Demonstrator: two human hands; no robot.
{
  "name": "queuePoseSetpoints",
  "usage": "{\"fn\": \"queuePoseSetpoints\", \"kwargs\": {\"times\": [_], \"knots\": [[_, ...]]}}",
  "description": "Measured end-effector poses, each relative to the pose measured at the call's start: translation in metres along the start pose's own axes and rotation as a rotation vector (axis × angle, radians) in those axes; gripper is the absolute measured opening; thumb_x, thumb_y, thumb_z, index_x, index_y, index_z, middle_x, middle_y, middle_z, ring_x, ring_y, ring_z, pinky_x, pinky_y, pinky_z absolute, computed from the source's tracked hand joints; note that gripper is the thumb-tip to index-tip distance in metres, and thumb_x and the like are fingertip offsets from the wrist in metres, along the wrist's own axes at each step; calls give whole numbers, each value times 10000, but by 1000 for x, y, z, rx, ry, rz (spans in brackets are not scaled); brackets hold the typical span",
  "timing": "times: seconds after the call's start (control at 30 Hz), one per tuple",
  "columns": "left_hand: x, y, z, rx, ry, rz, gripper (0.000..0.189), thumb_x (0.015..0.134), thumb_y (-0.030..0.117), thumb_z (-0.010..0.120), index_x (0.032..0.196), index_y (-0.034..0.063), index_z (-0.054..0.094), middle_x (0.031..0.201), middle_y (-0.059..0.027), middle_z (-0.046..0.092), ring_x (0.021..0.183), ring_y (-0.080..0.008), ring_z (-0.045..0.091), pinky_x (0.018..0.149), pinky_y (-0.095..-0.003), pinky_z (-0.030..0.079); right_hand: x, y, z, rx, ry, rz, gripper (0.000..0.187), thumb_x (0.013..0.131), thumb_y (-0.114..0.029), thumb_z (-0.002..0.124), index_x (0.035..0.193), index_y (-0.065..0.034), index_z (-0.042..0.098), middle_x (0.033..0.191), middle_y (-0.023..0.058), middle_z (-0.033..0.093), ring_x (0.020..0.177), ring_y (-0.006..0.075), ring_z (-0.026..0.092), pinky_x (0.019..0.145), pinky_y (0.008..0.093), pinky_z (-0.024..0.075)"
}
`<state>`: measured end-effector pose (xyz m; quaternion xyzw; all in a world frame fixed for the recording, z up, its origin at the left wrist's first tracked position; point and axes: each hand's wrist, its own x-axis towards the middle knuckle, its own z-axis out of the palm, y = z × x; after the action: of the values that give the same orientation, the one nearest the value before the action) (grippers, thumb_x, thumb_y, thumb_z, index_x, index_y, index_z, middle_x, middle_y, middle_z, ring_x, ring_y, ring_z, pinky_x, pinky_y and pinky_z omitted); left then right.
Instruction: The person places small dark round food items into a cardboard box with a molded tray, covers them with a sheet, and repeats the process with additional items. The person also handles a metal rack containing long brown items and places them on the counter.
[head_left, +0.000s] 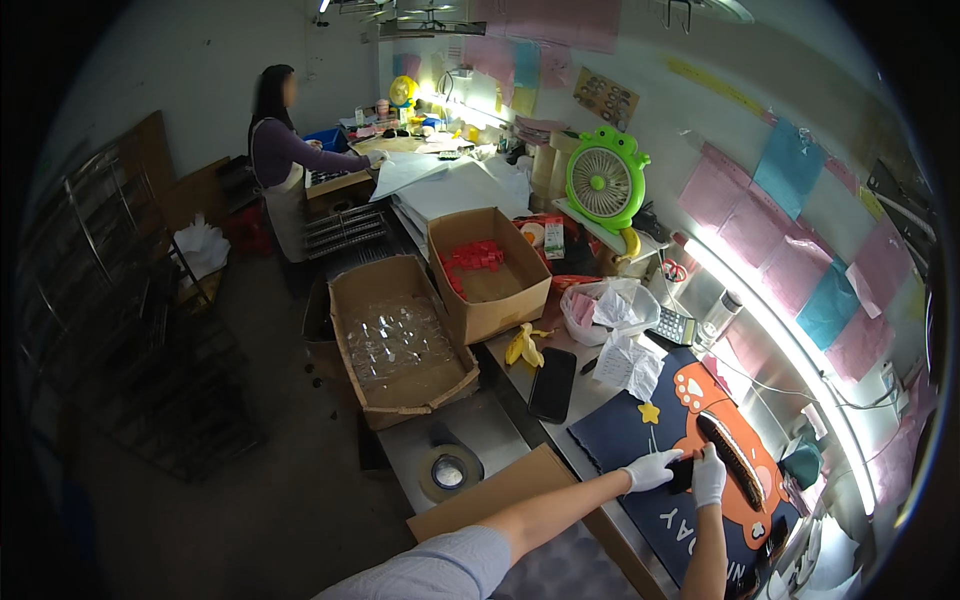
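My left hand (651, 471), in a white glove with bare fingertips, grips the left side of a small black object (681, 475). On its other side my right hand (708, 477), gloved the same way, holds it too; what the object is cannot be told. Both hands are over a dark blue mat (637, 517) printed with an orange cartoon animal. A long brush with dark bristles (731, 461) lies on the mat just beyond my right hand. Small dark items (777, 536) lie near the mat's lower right edge, too unclear to name.
A black smartphone (553, 385), a banana peel (525, 346) and crumpled paper (628, 365) lie beyond the mat. Cardboard boxes hold clear plastic pieces (397, 341) and red pieces (472, 259). A tape roll (450, 472) sits left of my arm. A co-worker (281, 165) stands at the far bench.
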<state>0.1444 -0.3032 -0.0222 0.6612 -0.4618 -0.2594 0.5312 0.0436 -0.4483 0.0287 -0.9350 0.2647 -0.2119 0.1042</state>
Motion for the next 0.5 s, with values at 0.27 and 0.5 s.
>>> {"fn": "queuePoseSetpoints", "kwargs": {"times": [0.27,0.5], "knots": [[-163,66,43,-793,216,-158,586,1001,138,503,1523,23,261,1467,-182,440,1359,-263,448,1127,-340,354,-129,26,-33,1263,38,709,204,1028,-270,519,861,-155,492,679,-17,498,530,93,524,395,245,386],[-205,180,56,-710,469,44,887,865,73,671,1568,25,131,1554,-143,299,1407,-189,321,1163,-329,269,-208,-132,-52,1558,377,435,270,1083,-283,402,904,-92,472,853,-30,439,804,59,432,738,238,425]]}}
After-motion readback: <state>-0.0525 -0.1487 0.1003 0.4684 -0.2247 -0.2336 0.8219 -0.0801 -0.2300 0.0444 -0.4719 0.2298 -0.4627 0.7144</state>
